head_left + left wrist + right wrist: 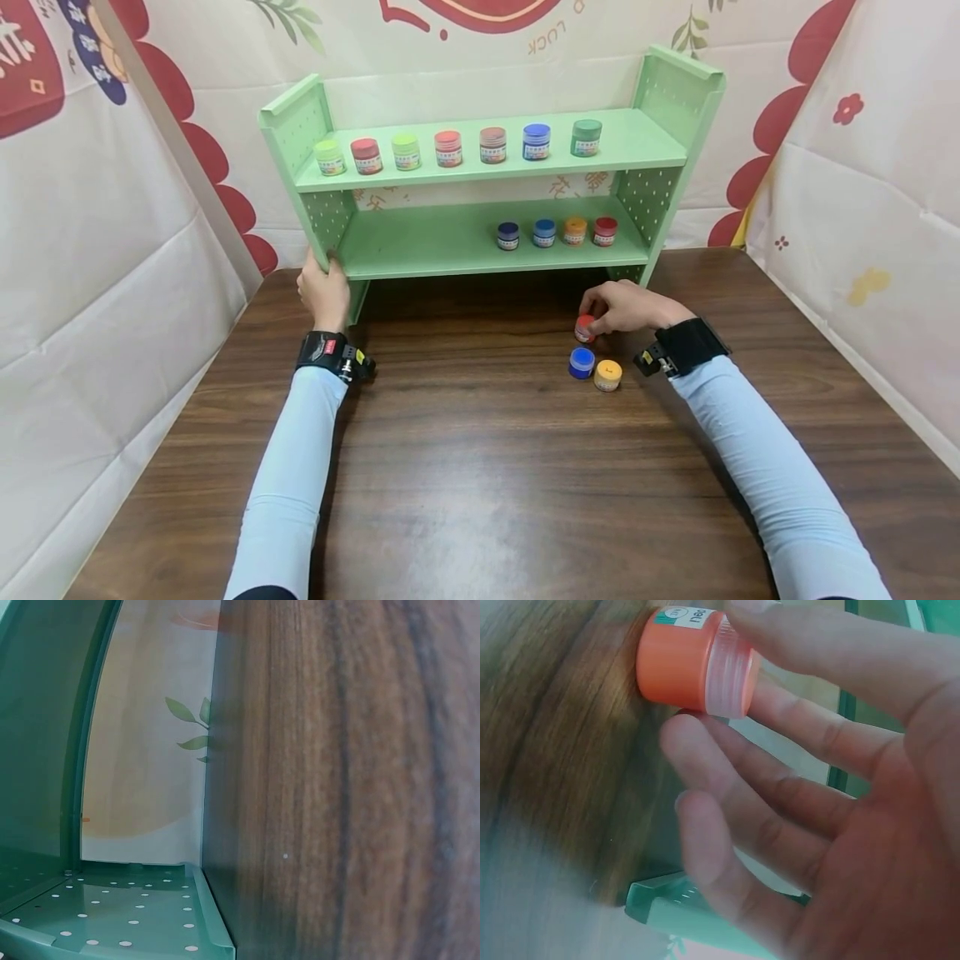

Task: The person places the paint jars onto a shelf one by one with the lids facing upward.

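Note:
My right hand [626, 307] pinches a small orange-red paint jar [679, 660] by its clear lid, thumb on one side and fingers on the other. In the right wrist view the jar's base is right at the wooden tabletop. Just in front of it stand a blue jar [581, 363] and a yellow jar [608, 376]. At the far left, my left hand [325, 292] grips the lower front edge of the side panel of a green two-tier shelf [420, 242]. In the left wrist view only the perforated shelf panel [112, 907] and the tabletop show; the hand itself is out of sight.
On the upper tier stands a row of several jars, from a light green jar [330, 157] to a dark green jar [586, 137]. The lower tier has several more toward its right end, including a navy jar [507, 236]. A patterned cloth [480, 75] hangs behind the table [450, 467].

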`<state>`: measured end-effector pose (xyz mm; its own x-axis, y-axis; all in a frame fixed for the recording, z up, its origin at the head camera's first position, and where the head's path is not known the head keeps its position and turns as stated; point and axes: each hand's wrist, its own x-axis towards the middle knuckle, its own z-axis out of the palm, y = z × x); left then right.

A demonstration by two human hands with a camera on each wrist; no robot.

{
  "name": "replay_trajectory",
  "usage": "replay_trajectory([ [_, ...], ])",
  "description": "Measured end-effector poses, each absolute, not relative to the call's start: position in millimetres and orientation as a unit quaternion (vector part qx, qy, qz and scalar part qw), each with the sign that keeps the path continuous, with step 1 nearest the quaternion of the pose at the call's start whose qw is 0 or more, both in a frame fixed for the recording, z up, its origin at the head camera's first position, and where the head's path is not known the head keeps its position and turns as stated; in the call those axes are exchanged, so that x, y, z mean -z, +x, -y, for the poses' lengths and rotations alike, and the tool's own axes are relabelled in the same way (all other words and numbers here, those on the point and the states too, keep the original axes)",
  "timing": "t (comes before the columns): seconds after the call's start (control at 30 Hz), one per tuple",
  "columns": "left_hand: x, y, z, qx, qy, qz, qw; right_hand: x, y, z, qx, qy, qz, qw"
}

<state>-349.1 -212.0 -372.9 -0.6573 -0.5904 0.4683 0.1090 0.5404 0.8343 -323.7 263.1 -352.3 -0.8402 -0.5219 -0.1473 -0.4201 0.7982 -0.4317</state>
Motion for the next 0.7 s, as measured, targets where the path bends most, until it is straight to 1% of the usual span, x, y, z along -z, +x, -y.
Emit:
replay_trajectory([
  [0.7, 372.9, -348.0, 211.1, 0.454, 0.151, 0.788, 0.388, 355.8, -325.6, -264.6, 0.186, -0.263, -0.937, 0.137],
])
